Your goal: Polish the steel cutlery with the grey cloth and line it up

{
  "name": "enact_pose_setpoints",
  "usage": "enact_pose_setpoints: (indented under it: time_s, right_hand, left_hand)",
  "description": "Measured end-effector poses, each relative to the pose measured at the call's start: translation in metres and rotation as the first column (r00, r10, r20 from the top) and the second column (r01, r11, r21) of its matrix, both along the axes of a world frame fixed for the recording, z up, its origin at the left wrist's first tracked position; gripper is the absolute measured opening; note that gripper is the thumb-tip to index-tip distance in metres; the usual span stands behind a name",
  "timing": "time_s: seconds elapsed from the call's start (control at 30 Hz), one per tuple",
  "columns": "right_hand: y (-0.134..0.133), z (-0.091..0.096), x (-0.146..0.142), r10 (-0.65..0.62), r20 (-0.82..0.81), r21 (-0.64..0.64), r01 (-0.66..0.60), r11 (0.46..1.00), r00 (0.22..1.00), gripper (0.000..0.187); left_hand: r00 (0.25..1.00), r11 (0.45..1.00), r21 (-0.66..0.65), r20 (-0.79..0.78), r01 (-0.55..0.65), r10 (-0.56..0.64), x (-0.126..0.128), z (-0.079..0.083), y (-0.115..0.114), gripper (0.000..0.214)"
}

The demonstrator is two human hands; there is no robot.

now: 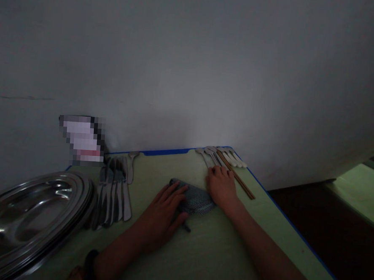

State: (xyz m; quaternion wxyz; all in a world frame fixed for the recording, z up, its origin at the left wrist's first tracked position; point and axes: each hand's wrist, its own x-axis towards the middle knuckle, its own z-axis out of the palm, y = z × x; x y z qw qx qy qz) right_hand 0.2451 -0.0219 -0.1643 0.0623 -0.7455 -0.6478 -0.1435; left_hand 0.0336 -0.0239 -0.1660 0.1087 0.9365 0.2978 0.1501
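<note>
Our right forearm (271,255) enters lower right; its right hand (222,186) curls beside the spoons (200,151), its grip impossible to tell. Our left hand (166,210) lies loosely spread, grasping nothing, on the patterned cloth (199,197) at centre, seemingly steadying it; knives (112,194) at left look grouped by kind.

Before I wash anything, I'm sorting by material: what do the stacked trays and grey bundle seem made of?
Stacked trays: glossy metal, probably stainless steel, given bright reflections. Grey bundle: matte, probably fabric, from its soft-looking, finely patterned surface.
</note>
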Motion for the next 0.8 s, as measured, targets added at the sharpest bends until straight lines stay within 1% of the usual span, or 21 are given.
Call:
enact_pose_setpoints:
  time_s: [0.2,0.47,0.63,0.73,0.8]
  right_hand:
    - [0.0,0.002,-0.003,-0.032,-0.003,-0.019,0.032,0.999,0.999,0.029]
    - [0.002,-0.001,-0.004,-0.037,0.01,0.004,0.037,0.999,0.999,0.03]
    - [0.0,-0.001,-0.001,-0.043,-0.05,0.019,0.044,0.999,0.998,0.036]
    - [-0.006,0.005,-0.002,-0.001,-0.126,0.09,0.012,0.996,0.992,0.045]
    - [-0.011,0.01,-0.007,0.103,-0.214,0.107,-0.082,0.991,0.971,0.045]
  left_hand:
    - [1.0,1.0,0.001,0.011,0.007,-0.007,0.0,-0.001,0.0,0.028]
    - [1.0,1.0,0.0,-0.004,0.005,-0.005,0.001,0.003,-0.001,0.026]
    - [1.0,1.0,0.015,0.002,0.011,-0.011,0.002,0.003,-0.004,0.025]
    - [0.999,0.998,0.058,0.021,-0.029,0.028,0.0,0.003,-0.004,0.024]
    - [0.992,0.986,0.114,0.055,-0.119,0.113,-0.003,0.004,0.0,0.023]
